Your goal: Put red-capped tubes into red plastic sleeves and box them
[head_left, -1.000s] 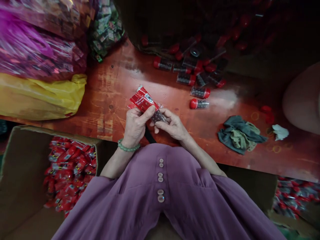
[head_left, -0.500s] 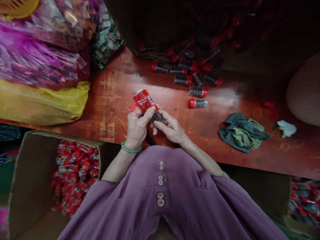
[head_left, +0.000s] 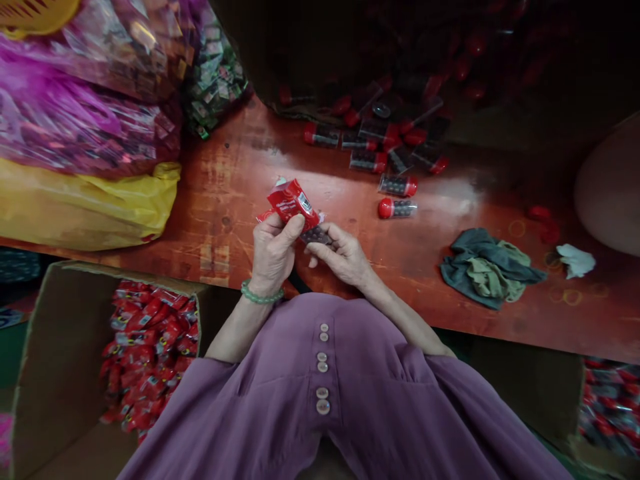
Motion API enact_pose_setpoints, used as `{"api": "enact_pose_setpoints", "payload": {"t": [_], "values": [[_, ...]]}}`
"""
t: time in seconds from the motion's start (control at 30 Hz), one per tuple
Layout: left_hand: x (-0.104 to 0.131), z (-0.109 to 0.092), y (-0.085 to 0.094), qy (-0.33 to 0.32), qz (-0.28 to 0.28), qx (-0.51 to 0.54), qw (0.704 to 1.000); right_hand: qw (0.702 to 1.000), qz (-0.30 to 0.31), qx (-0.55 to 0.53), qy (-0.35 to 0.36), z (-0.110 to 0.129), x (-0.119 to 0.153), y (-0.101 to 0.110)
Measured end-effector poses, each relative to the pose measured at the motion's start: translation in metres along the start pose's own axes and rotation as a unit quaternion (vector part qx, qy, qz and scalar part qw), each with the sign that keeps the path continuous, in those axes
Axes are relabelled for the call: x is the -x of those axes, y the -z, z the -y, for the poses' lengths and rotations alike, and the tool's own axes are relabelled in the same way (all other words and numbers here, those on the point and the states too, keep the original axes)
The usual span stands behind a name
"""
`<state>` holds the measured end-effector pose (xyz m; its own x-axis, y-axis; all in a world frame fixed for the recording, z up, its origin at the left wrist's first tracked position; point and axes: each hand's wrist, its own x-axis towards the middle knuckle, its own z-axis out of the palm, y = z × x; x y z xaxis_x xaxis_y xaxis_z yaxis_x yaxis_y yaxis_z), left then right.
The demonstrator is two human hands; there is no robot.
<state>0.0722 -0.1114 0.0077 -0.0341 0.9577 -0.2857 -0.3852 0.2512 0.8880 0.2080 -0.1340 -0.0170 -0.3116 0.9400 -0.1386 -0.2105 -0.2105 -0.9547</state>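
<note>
- The left hand (head_left: 273,250) is gripping a red packet (head_left: 293,202) between thumb and fingers, holding it tilted just above the near edge of the bench (head_left: 240,173).
- The right hand (head_left: 343,255) is closing its fingertips around a small clear tube (head_left: 316,235) filled with dark contents; the tube's upper end is meeting the lower end of the red packet, and I cannot tell how far it is sitting inside.
- Both hands are working close together, touching, right in front of the purple buttoned garment (head_left: 345,393).
- A green bead bracelet (head_left: 260,294) is sitting on the left wrist.
- More red-capped tubes (head_left: 385,153) are lying scattered on the bench farther away, two of them nearer than the rest.
- A crumpled dark green cloth (head_left: 487,267) is lying on the bench to the right, with a small white scrap (head_left: 575,259) beside it.
- A cardboard box (head_left: 55,360) down to the left is holding a heap of red packets.
- A yellow bag (head_left: 85,203) and pink bags (head_left: 75,93) of wrapped goods are resting on the bench's left end.
</note>
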Motion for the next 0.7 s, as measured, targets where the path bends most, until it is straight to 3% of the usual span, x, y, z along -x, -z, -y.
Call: {"api": "enact_pose_setpoints", "payload": {"t": [0.17, 0.23, 0.43, 0.7], "values": [[-0.002, 0.001, 0.005, 0.045, 0.110, -0.068, 0.991, 0.993, 0.061, -0.104, -0.012, -0.011, -0.004, 0.009], [-0.004, 0.002, 0.006, 0.044, 0.129, -0.072, 0.988, 0.991, 0.063, -0.115, -0.014, -0.015, -0.007, 0.013], [-0.007, 0.010, 0.003, 0.090, 0.119, -0.064, 0.987, 0.997, 0.005, -0.076, -0.024, -0.011, -0.011, 0.019], [-0.007, 0.017, -0.007, 0.075, 0.040, -0.002, 0.996, 0.996, 0.007, -0.080, -0.049, -0.013, -0.009, 0.025]]}}
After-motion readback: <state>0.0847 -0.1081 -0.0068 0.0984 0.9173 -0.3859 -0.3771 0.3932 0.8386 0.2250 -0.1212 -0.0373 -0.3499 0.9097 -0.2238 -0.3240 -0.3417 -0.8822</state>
